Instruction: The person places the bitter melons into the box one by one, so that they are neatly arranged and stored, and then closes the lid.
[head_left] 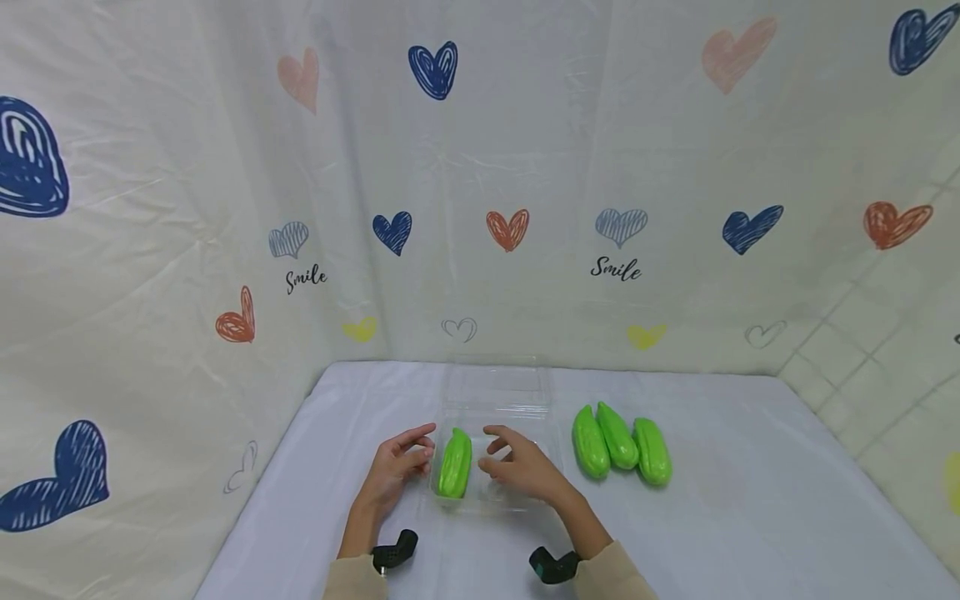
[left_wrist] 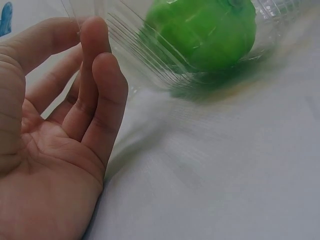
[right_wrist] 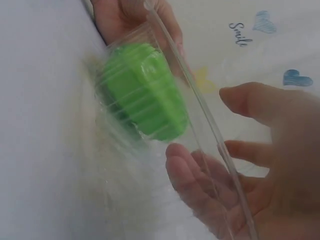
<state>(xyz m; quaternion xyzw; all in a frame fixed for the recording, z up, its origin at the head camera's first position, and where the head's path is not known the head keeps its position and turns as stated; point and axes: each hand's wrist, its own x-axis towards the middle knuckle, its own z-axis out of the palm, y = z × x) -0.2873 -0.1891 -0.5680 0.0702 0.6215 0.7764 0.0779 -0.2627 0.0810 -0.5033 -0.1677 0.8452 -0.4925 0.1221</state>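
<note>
A clear plastic box (head_left: 491,505) with a raised lid (head_left: 497,387) stands on the table. Along its left side lies one glossy green toy vegetable (head_left: 454,463), long and eggplant-like, seen end-on through the ribbed wall in both wrist views. My left hand (head_left: 395,468) is beside the box's left wall, fingers loosely bent; in the left wrist view the fingertips (left_wrist: 95,32) are at the plastic, and contact is hard to tell. Over the right part of the box hovers my right hand (head_left: 525,468), thumb and fingers apart, holding nothing.
Three similar green vegetables (head_left: 617,437) lie close together on the white tablecloth (head_left: 735,500), right of the box. A pale curtain (head_left: 555,167) printed with hearts hangs behind the table. Dark wrist cameras (head_left: 553,567) are strapped to both wrists.
</note>
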